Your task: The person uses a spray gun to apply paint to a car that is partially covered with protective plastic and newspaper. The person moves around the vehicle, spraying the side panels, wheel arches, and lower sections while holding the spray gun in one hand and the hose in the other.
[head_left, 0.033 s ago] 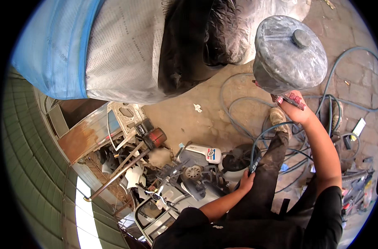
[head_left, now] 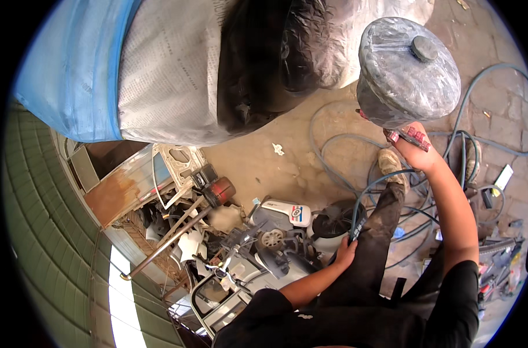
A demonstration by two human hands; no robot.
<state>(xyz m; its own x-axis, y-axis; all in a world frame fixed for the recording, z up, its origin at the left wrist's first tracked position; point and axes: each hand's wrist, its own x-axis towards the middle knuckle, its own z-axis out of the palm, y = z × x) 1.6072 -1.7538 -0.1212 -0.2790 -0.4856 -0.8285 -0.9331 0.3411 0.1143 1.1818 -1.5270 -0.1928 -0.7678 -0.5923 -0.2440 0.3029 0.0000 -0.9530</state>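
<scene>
At the upper right my right hand [head_left: 417, 153] is closed round the handle of a spray gun [head_left: 413, 139]. A large grey, paint-smeared cup [head_left: 400, 93] with a round cap sits on top of it and hides the gun's front. Lower down, beside my thigh, my left hand [head_left: 346, 253] is wrapped round a dark blue-grey air hose [head_left: 355, 211], which loops up towards the gun. To the left of the cup spreads a glossy black curved panel [head_left: 255, 69], bordered by newspaper [head_left: 168, 87] and crinkled plastic film [head_left: 336, 52].
Blue masking sheet [head_left: 73, 75] covers the upper left. Hose coils [head_left: 328, 139] lie on the paved floor round my shoes [head_left: 390, 162]. At lower left stand a heap of vehicle parts, a white-and-grey outboard-like cover [head_left: 299, 214] and a long pole with a red head [head_left: 220, 191]. Tools [head_left: 499, 278] lie at right.
The view has shifted very slightly, and the spray gun with its cup sits a touch further up and right. Both hands keep their hold.
</scene>
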